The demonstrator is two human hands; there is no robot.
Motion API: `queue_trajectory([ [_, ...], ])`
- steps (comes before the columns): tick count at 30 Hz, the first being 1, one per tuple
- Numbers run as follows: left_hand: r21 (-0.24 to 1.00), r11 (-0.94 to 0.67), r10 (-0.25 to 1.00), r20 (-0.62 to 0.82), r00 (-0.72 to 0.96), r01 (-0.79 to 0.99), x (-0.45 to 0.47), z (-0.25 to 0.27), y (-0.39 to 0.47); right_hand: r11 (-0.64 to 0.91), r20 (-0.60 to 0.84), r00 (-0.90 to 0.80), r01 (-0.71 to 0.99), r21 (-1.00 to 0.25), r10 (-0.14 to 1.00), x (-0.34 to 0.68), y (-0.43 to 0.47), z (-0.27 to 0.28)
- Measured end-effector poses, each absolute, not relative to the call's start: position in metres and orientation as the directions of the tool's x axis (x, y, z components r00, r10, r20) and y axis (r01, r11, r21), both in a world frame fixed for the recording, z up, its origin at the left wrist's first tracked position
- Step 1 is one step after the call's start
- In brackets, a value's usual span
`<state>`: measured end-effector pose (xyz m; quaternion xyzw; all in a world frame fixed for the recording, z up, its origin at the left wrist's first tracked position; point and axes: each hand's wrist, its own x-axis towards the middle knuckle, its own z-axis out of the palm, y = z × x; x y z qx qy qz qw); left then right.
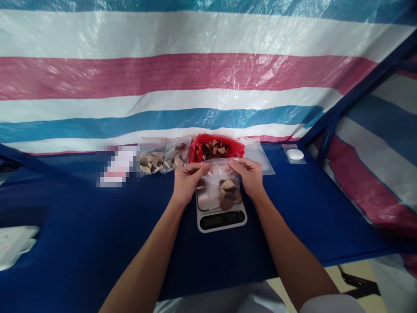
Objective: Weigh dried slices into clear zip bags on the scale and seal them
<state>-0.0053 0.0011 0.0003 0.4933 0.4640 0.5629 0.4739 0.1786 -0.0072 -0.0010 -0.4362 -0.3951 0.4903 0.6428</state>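
Both hands grip the top edge of a clear zip-lock bag (213,187) with a few dark-and-tan dried pieces (227,184) in its right half. My left hand (188,180) pinches the left corner between thumb and fingers. At the right corner, my right hand (250,174) is closed in the same way. The bag is over a small white digital scale (222,228); whether it rests on the plate I cannot tell. Just beyond stands an open red plastic bag (194,150) holding many similar pieces (215,148).
Left of the red bag lie two filled clear bags, one (152,163) beside the other (177,156). A flat clear bag (265,158) and a white oval case (295,154) are to the right. A white device (16,243) sits at the left edge of the blue table (97,243). Striped sheeting (163,74) hangs behind.
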Motion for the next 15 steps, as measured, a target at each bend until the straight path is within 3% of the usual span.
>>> queue_trajectory([
  [7, 0.981, -0.162, 0.986, 0.156, -0.062, -0.109, -0.0077, -0.0029, 0.0024, 0.098, 0.055, 0.141, -0.321, -0.942, 0.989, 0.1832, -0.0052, -0.0047],
  [15, 0.975, -0.194, 0.980, 0.189, -0.058, -0.109, -0.0114, -0.0067, 0.0061, 0.133, 0.104, 0.162, -0.181, -0.974, 0.981, 0.1856, -0.0067, -0.0043],
])
